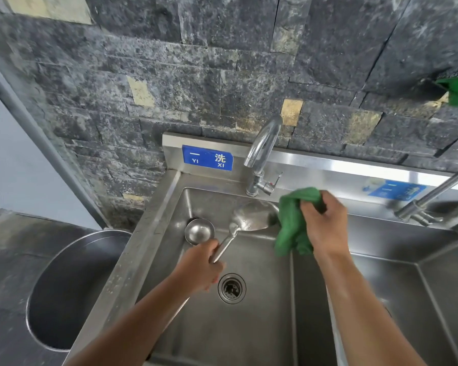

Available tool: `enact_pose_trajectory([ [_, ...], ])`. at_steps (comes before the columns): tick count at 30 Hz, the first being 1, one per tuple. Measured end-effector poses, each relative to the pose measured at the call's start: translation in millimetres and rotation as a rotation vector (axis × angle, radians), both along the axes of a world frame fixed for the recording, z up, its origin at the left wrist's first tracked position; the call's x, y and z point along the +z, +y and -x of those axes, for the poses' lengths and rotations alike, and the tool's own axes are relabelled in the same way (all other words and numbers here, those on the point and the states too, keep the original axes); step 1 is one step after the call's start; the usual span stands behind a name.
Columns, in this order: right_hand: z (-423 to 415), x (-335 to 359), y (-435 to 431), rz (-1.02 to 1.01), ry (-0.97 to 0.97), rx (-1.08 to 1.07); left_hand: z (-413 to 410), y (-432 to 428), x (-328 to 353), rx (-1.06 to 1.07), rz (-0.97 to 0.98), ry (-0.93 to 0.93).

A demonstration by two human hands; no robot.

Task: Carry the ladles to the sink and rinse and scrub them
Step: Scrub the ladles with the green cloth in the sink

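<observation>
Green cloth [294, 220], bunched in the right hand [324, 224], met the big ladle [254, 216] over the sink [262, 326]; left hand [200, 265] clenched both handles, small ladle [198, 231] alongside. Wet steel might slip.

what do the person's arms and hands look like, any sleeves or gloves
Both forearms are bare as far as the frame shows: no sleeves in view. The left hand and right hand wear no gloves, and no watch, ring or bracelet is visible on either wrist or hand.
</observation>
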State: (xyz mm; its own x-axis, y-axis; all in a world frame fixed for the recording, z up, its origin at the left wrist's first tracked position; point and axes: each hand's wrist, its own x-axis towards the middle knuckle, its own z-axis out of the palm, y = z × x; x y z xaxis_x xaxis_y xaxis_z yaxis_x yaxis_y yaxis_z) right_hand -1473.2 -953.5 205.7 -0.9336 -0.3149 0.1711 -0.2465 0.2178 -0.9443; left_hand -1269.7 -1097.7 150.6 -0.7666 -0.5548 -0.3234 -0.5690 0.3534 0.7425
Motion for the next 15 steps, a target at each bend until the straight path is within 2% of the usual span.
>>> enact_pose_trajectory([
  [2, -2, 15, -9, 0.074, 0.068, -0.04, 5, 3, 2, 0.008, 0.066, 0.008],
  [4, -6, 20, -17, 0.068, 0.085, -0.052, 10, 5, 2, 0.036, 0.051, 0.046],
  [6, -13, 14, -25, -0.104, 0.116, 0.033, 9, 5, 2, 0.024, 0.073, 0.081],
  [10, -30, -15, -31, -0.437, 0.271, 0.278, -1, 5, -2, -0.099, 0.293, 0.098],
  [15, -19, -28, -36, -0.68, 0.074, 0.392, -14, 12, -7, -0.175, 0.378, 0.024],
])
